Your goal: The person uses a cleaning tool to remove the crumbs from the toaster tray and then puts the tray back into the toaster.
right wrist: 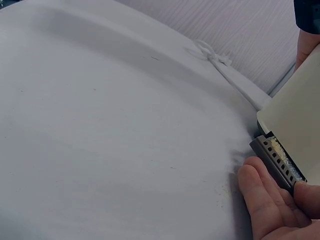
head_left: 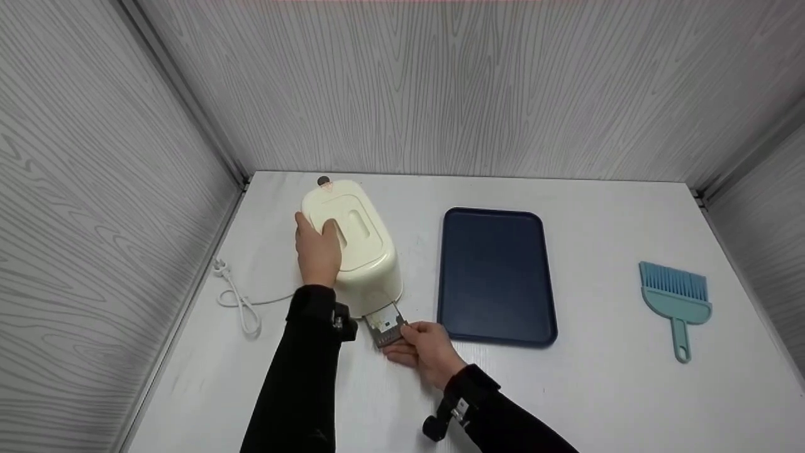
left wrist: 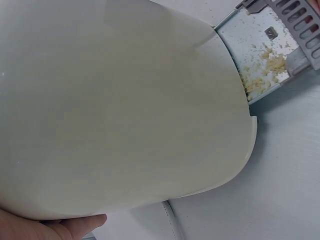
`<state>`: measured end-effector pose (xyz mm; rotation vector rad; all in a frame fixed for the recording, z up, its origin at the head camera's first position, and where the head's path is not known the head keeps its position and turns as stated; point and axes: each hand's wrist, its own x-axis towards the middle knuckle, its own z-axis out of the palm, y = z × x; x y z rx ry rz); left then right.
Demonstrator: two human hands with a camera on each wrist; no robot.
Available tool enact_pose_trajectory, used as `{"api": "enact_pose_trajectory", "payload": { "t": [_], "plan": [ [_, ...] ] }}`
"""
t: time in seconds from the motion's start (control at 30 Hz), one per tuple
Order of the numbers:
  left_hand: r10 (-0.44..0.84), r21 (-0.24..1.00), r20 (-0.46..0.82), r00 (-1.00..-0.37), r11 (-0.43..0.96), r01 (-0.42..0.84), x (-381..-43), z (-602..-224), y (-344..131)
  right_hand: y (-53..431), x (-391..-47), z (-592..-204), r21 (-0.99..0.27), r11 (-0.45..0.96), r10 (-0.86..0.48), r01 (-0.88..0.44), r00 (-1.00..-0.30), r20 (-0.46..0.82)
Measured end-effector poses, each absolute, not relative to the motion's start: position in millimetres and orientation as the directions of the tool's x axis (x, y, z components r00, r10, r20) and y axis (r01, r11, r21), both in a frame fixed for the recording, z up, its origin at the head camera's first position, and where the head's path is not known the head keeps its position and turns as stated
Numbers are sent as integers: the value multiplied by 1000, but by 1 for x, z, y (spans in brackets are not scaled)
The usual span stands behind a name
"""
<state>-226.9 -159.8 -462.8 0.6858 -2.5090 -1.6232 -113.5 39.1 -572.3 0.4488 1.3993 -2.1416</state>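
Crumb tray (head_left: 385, 327) partly out of the cream toaster (head_left: 361, 255), held by the right hand (head_left: 431, 352).
It sticks out from the low edge of the toaster's near end, yellowish crumbs (left wrist: 274, 64) scattered over its metal floor, while the right hand pinches its slotted outer end, thumb above and fingers below; the left hand (head_left: 319, 255) grips the toaster's left edge, thumb on top by a long recess; the toaster's white cord (head_left: 233, 288) lies looped to its left, plug attached, a dark blue tray (head_left: 497, 277) lies flat to its right, and a teal brush (head_left: 676, 305) rests well apart, farther right of the toaster.
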Motion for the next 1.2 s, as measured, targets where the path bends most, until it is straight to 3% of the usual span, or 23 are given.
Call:
{"api": "enact_pose_trajectory", "payload": {
  "t": [1.2],
  "plan": [
    [-399, 881, -160, -903, 355, -313, -227, -463, -160, 60, -91, -576, -734, -303, -296, 608, -792, -534]
  ]
}}
